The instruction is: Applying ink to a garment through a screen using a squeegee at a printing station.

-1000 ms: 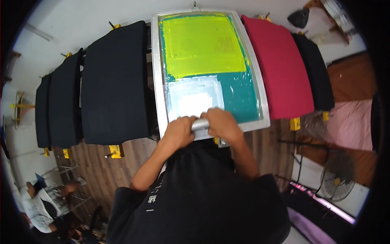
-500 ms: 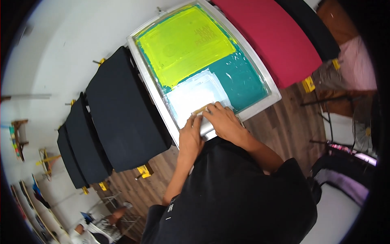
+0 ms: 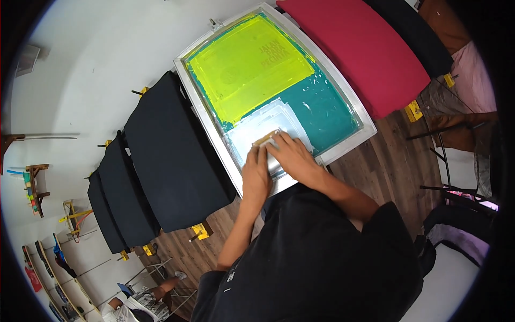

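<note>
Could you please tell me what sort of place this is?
Probably a screen-printing workshop, given the framed screen, the black cloth-covered boards and the hand-held squeegee-like tool.

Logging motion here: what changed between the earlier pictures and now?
The view has swung: the screen frame now slants, far end leaning left. The left hand and right hand have gone from fists on the silver tool to a flatter hold, its tan edge now showing. The white patch, yellow-green ink and red pad look much the same.
</note>
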`<action>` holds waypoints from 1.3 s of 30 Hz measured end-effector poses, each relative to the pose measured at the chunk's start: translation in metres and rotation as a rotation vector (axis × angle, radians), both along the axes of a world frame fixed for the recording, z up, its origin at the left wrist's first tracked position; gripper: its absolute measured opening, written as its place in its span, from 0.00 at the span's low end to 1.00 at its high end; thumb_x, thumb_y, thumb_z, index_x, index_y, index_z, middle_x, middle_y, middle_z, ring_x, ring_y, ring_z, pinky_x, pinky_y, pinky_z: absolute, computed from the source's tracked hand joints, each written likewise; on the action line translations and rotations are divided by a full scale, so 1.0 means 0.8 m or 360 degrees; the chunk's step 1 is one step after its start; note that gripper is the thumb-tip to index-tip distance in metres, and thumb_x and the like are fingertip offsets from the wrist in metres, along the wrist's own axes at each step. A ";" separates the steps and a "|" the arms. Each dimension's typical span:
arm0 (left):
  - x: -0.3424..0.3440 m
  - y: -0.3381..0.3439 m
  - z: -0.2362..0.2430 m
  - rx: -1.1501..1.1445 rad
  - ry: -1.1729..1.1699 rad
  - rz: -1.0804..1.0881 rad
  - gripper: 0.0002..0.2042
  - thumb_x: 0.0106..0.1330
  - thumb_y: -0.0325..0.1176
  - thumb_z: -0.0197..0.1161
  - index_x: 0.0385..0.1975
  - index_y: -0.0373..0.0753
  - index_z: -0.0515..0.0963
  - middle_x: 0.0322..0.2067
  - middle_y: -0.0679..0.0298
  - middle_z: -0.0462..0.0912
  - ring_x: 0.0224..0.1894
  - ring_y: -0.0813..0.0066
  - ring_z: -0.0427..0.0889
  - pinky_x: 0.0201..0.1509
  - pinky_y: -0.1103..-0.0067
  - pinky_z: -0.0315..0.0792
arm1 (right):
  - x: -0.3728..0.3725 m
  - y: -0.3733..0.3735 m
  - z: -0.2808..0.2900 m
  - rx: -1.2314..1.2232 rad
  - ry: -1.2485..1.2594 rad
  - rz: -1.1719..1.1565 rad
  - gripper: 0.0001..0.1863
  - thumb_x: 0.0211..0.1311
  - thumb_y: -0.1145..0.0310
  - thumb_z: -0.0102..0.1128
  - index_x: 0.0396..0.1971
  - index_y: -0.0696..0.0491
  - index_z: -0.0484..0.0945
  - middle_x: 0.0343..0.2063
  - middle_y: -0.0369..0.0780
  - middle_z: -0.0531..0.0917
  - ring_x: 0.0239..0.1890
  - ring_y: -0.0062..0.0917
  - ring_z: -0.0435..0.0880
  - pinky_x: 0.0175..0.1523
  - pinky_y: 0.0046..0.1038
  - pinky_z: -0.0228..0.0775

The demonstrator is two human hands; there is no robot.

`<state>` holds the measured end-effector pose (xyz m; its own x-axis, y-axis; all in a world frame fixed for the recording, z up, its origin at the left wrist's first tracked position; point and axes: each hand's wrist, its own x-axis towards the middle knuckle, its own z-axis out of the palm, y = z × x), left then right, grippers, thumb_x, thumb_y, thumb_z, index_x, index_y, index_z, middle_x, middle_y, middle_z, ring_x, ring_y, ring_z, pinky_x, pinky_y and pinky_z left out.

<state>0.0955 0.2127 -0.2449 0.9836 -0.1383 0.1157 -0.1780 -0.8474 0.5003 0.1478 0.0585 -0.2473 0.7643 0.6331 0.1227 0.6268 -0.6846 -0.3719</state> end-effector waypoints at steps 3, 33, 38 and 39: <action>-0.017 -0.009 0.026 -0.0109 0.0252 0.0012 0.32 0.43 0.13 0.59 0.56 0.25 0.70 0.55 0.36 0.71 0.56 0.38 0.73 0.60 0.60 0.70 | -0.014 -0.009 0.016 -0.0026 0.0075 -0.0008 0.21 0.51 0.79 0.56 0.49 0.56 0.76 0.50 0.47 0.75 0.58 0.41 0.71 0.52 0.39 0.70; -0.021 -0.005 0.043 -0.0325 0.0352 -0.0020 0.30 0.45 0.14 0.57 0.55 0.28 0.71 0.54 0.40 0.75 0.58 0.40 0.73 0.64 0.64 0.68 | -0.008 -0.018 0.042 -0.0165 0.0341 0.0088 0.22 0.48 0.80 0.59 0.48 0.54 0.77 0.47 0.44 0.76 0.53 0.40 0.73 0.52 0.41 0.67; 0.001 -0.001 0.041 -0.0248 0.0200 -0.0004 0.29 0.48 0.13 0.56 0.56 0.28 0.69 0.56 0.41 0.74 0.59 0.41 0.72 0.63 0.63 0.68 | 0.008 -0.008 0.034 -0.0053 0.0044 0.0035 0.18 0.51 0.77 0.59 0.45 0.52 0.80 0.41 0.42 0.79 0.47 0.36 0.76 0.47 0.39 0.65; -0.002 0.000 0.033 -0.0234 0.0209 -0.0036 0.30 0.47 0.12 0.56 0.57 0.28 0.68 0.57 0.40 0.72 0.59 0.40 0.72 0.63 0.63 0.69 | 0.007 -0.006 0.029 -0.0072 -0.0079 0.0013 0.16 0.54 0.75 0.57 0.45 0.50 0.80 0.40 0.41 0.80 0.47 0.35 0.76 0.46 0.40 0.65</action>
